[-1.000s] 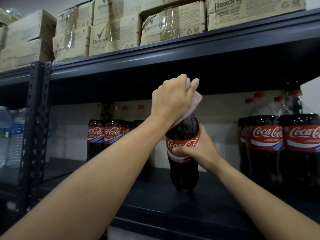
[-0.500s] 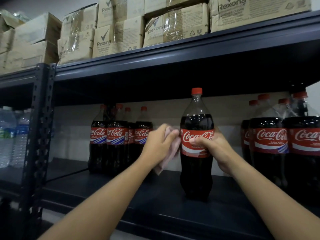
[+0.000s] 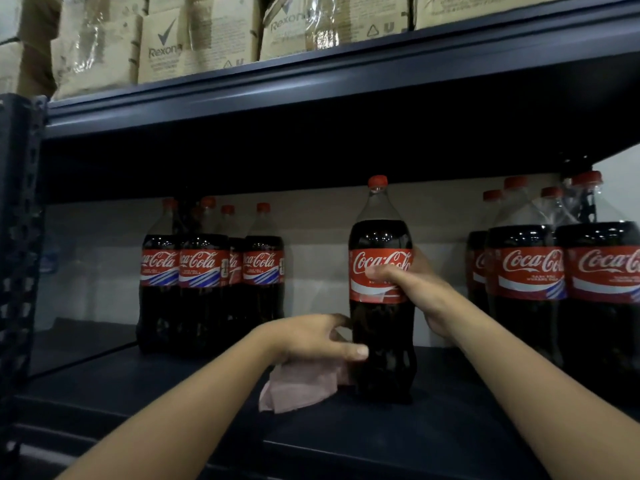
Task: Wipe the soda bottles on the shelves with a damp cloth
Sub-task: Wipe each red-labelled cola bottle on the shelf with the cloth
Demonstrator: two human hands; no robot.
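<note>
Head view, setting: a dark blue metal shelf (image 3: 346, 441) at chest height, with another shelf board close above it.
Head view, centre bottle: one tall cola bottle (image 3: 381, 306) stands upright near the front middle of the shelf, red cap on top, red label facing the camera, dark drink filling it up to the shoulder.
Head view, right hand: the right hand (image 3: 415, 289) reaches in from the lower right and grips the bottle at its label, thumb across the front, the other fingers wrapped round behind.
Head view, left hand: the left hand (image 3: 311, 337) reaches in from the lower left and holds a pink cloth (image 3: 301, 386) against the lower left side of the bottle, thumb tip on the dark plastic.
Head view, cloth: most of it hangs below the palm, its loose corner lying on or just above the shelf; which one cannot be told.
Head view, left group: a cluster of cola bottles (image 3: 204, 271) stands further back on the same shelf, apart from the held one.
Head view, right group: more cola bottles (image 3: 533, 271) stand close together at the right edge.
Head view, upper shelf: cardboard boxes (image 3: 162, 46) wrapped in plastic film, printed "Rexona", sit in a row.
Head view, far left: a perforated upright post (image 3: 20, 237) of the shelving.
</note>
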